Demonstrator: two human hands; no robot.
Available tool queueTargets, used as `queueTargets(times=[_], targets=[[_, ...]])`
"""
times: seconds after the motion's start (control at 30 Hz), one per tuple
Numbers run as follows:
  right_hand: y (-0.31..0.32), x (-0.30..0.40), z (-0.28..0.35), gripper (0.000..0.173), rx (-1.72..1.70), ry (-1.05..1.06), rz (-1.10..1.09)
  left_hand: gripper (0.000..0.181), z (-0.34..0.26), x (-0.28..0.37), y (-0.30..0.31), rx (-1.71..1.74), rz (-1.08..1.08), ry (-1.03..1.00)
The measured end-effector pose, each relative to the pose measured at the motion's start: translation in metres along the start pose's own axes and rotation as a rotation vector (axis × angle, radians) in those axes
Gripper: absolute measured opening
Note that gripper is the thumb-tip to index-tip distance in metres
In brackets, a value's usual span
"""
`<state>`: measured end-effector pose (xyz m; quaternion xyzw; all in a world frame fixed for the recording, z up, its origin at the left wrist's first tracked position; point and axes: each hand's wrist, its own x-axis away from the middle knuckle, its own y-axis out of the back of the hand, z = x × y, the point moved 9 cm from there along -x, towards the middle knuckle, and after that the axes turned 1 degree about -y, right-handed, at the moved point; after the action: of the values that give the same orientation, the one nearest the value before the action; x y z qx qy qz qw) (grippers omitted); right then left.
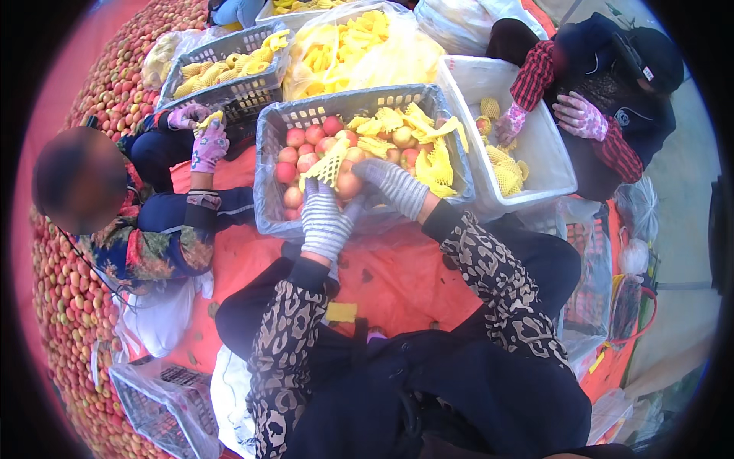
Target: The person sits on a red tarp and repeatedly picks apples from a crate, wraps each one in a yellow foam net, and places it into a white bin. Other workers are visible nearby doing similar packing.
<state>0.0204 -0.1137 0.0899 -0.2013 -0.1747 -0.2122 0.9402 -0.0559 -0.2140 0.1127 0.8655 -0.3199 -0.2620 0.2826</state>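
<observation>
My left hand (325, 222), in a grey-and-white striped knit glove, grips a yellow foam fruit net (328, 167) that drapes up over its fingertips. My right hand (394, 186), gloved alike, has its fingers against a red-yellow apple (348, 185) beside the net; part of the apple is hidden. Both hands are over the near side of a plastic-lined grey crate (266, 172). Loose apples (296, 136) fill its left and middle. More yellow foam nets (434, 163) lie on the apples at its right side.
At left, a person in flowered gloves (210, 146) handles a yellow net by another crate (223, 92). On the right, another person's gloved hand (509, 123) reaches into a white bin (530, 166). Beyond my crate stands a bag of nets (367, 51). A large apple pile (69, 304) borders the red sheet (395, 275).
</observation>
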Motion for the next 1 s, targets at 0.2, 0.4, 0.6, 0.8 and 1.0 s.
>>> queueTargets(times=[0.2, 0.4, 0.6, 0.8, 1.0], targets=[[0.060, -0.005, -0.015, 0.037, -0.108, 0.132, -0.091, 0.073, -0.015, 0.011, -0.024, 1.326, 0.217, 0.384], [-0.008, 0.025, -0.047, 0.052, -0.931, -0.114, 0.361, 0.095, -0.059, 0.040, -0.029, 1.624, 0.520, 0.536], [0.049, 0.041, 0.008, 0.016, 0.031, 0.207, -0.122, 0.074, -0.041, 0.034, -0.029, 1.486, 0.431, 0.507], [0.014, 0.066, 0.051, 0.024, 0.551, 0.548, -0.197, 0.065, -0.029, 0.007, 0.013, 0.365, -0.070, 0.006], [0.001, 0.038, 0.002, 0.042, -0.600, 0.236, -0.015, 0.074, -0.083, 0.014, 0.007, 0.092, -0.057, -0.331]])
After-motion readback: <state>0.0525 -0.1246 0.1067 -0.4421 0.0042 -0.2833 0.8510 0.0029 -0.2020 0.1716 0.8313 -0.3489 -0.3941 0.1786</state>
